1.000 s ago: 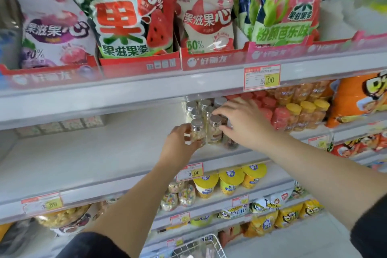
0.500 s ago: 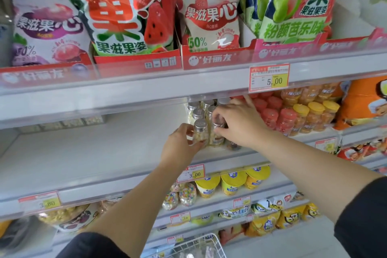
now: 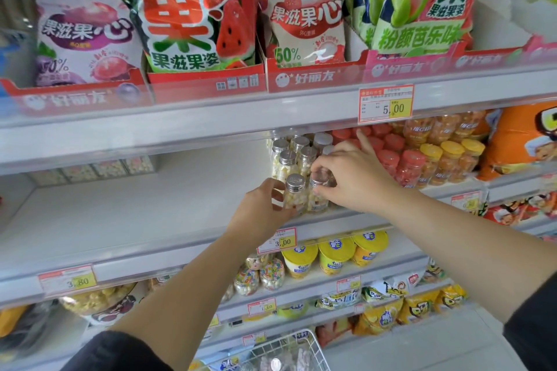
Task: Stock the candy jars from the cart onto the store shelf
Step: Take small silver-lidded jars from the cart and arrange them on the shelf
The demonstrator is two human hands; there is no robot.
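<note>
Right hand (image 3: 358,181), left hand (image 3: 262,211) now grip silver-capped jars (image 3: 294,185).

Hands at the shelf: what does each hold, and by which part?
The left hand grips a silver-capped jar by its side, below the cap. The right hand pinches the next jar at its cap.

Small clear candy jars (image 3: 297,159) with silver screw caps, upright on the white middle shelf (image 3: 120,214).
They stand in rows at frame centre, filled with pale candies. The left hand (image 3: 262,211) grips the front-left jar (image 3: 296,194); the right hand (image 3: 355,178) pinches the front-right jar (image 3: 319,196) near its cap. The wire cart (image 3: 289,351) shows at the bottom edge.
</note>
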